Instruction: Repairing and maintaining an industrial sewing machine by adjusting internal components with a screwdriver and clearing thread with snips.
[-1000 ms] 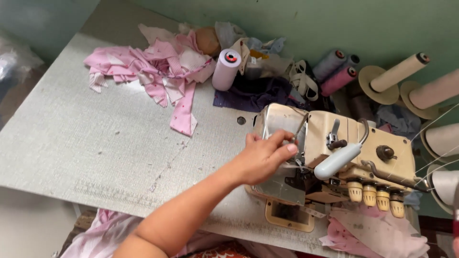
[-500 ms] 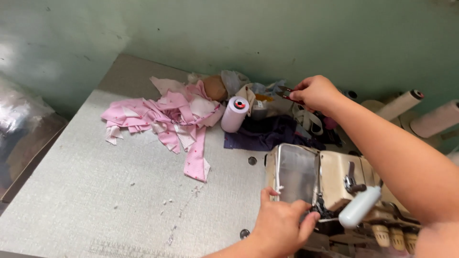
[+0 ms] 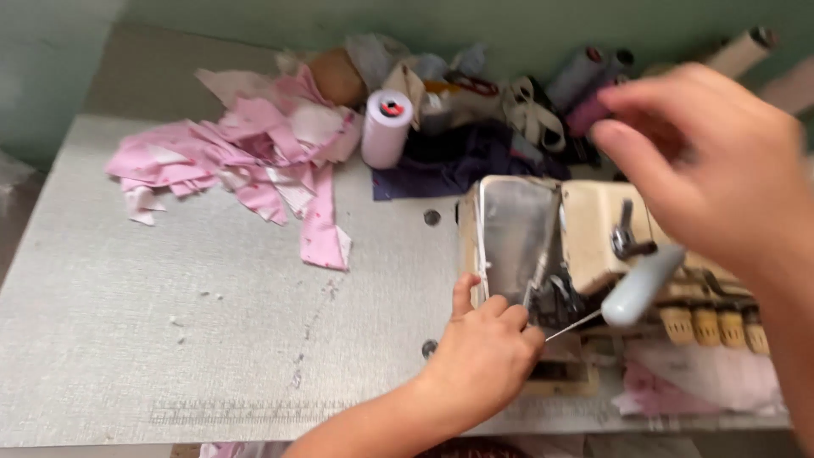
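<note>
Head view: one look down on a grey table (image 3: 170, 339) with an overlock sewing machine (image 3: 593, 246) at the right of the frame.
Left hand (image 3: 483, 356): comes up from the bottom middle, fingers curled together at the machine's needle area – whether they pinch a thread there cannot be told.
Right hand (image 3: 712, 170): large and blurred at the upper right, raised above the machine; thumb and forefinger look drawn near each other, but whether they hold anything cannot be told.
Machine: its long axis runs left to right across the frame; a shiny metal cover (image 3: 517, 237) stands at its left end, a pale grey handle (image 3: 640, 284) slants down to the left in front.
Key relation: the needle area lies just right of and touching the left hand's fingertips – that hand is much the nearer; the right hand hangs well above and to the right.
Forearm pose: the left forearm rises diagonally from bottom middle toward the upper right, wrist bent toward the machine.
Thin rod or thread (image 3: 572, 324): slants from the left hand's knuckles up to the handle.
Behind: a pink thread cone (image 3: 386, 127) lying on the table, pink cloth scraps (image 3: 246, 165) at the upper left, dark cloth (image 3: 441, 165), more spools (image 3: 585, 85) at the top.
</note>
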